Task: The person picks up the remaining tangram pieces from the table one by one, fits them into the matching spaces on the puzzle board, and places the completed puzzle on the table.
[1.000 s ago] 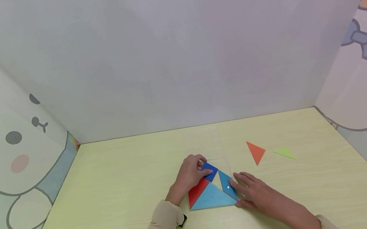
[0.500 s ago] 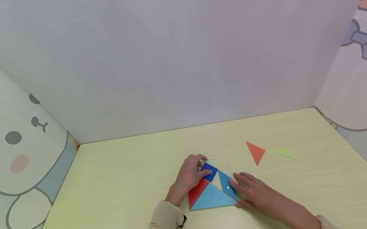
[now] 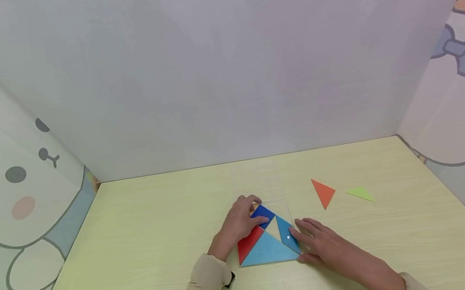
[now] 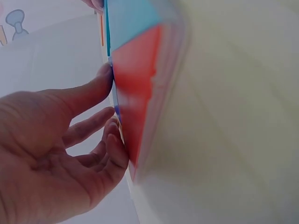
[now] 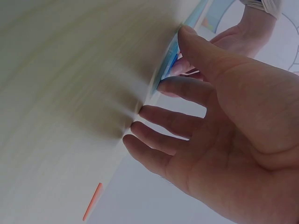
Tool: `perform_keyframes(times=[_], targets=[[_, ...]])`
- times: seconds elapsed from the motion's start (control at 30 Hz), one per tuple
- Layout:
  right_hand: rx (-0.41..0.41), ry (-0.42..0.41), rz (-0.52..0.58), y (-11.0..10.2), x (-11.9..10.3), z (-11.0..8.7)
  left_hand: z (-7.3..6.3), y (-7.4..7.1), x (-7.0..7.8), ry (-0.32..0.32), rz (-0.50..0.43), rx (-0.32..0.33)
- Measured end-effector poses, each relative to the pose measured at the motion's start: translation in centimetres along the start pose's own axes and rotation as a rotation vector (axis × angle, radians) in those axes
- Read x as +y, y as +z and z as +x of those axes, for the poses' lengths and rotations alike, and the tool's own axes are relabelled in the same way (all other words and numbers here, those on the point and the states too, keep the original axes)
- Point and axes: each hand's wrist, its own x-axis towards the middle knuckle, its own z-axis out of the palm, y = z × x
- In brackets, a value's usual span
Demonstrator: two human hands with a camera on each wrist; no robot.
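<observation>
Flat tangram pieces lie together in front of me: a red triangle (image 3: 249, 245), a large light-blue triangle (image 3: 268, 251), a dark-blue square (image 3: 265, 213) and a blue parallelogram (image 3: 288, 234) with a white dot. A bit of yellow (image 3: 256, 206) shows under my left fingers. My left hand (image 3: 237, 220) rests its thumb on the square, its bent fingers at the far left edge. My right hand (image 3: 330, 245) touches the parallelogram with its index finger, thumb near the lower right corner. Its other fingers reach the tabletop in the right wrist view. A pale triangular gap (image 3: 273, 229) separates square and parallelogram.
An orange triangle (image 3: 324, 193) and a lime-green triangle (image 3: 360, 194) lie apart at the back right of the wooden table (image 3: 159, 226). A faint clear rectangular outline (image 3: 258, 181) runs behind the pieces. Printed panels and a plain wall (image 3: 234, 64) surround the table.
The whole head view has shifted slightly left. Around the left fingertips slightly more yellow shows, and the square appears to have moved a little left. Both hands otherwise keep their places.
</observation>
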Motion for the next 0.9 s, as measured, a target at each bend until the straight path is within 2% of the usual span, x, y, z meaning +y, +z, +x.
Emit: perform_keyframes(times=[0.33,0.57,0.7,0.9], targets=[[-0.046,0.038,0.029,-0.3,-0.2,0.1,-0.1,-0.2,-0.2,0.018,0.002,-0.005],[-0.086,0.046,0.046,-0.5,-0.2,0.3,-0.5,-1.1,-0.7,0.059,-0.006,0.045],[-0.084,0.025,0.046,-0.5,-0.1,0.4,-0.8,-1.5,-0.9,0.048,-0.029,0.065],[-0.132,0.055,0.125,-1.1,0.4,0.4,-1.1,-1.5,-1.2,0.068,-0.047,0.077]])
